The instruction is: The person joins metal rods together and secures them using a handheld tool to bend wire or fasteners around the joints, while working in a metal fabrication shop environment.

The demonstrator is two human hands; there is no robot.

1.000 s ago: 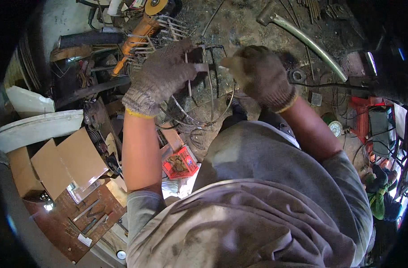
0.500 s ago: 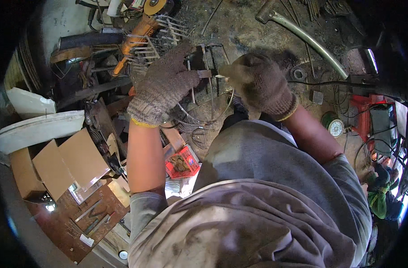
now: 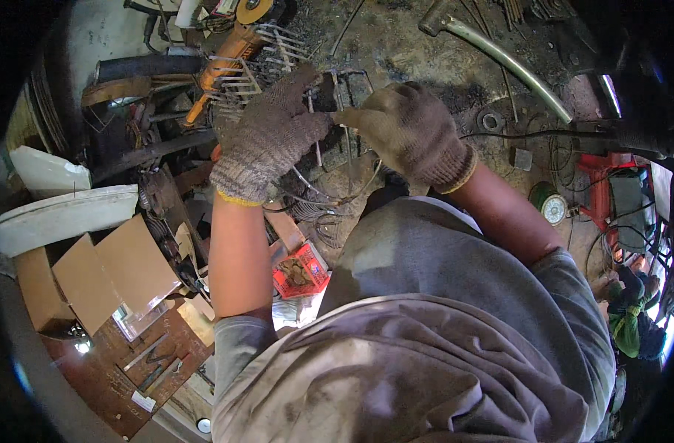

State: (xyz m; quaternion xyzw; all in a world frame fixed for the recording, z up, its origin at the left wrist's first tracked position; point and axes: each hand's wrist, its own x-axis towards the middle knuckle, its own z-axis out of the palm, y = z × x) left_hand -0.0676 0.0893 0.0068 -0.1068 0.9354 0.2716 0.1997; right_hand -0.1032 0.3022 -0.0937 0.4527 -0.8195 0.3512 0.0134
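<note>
Both my hands wear brown knitted work gloves with yellow cuffs. My left hand (image 3: 270, 133) is closed, its thumb stretched towards the right; what sits in its fingers is mostly hidden. My right hand (image 3: 407, 133) is closed in a pinch, with its fingertips meeting the left thumb tip. Whatever it pinches is covered by the glove. Just under the meeting fingers is a thin metal rod frame (image 3: 349, 151), part of it behind the left hand. A curved thin cable (image 3: 341, 201) loops below both hands.
An orange angle grinder (image 3: 230, 63) lies at upper left beside spiked metal bars (image 3: 282, 50). A hammer (image 3: 507, 66) with a metal handle lies upper right. Cardboard boxes (image 3: 115, 273) and a red box (image 3: 300, 272) stand lower left. Another person (image 3: 632, 314) is at far right.
My right hand has moved left, closing the gap to my left thumb. The small flat piece sticking out of my left hand and the pale tip at my right fingers are now covered.
</note>
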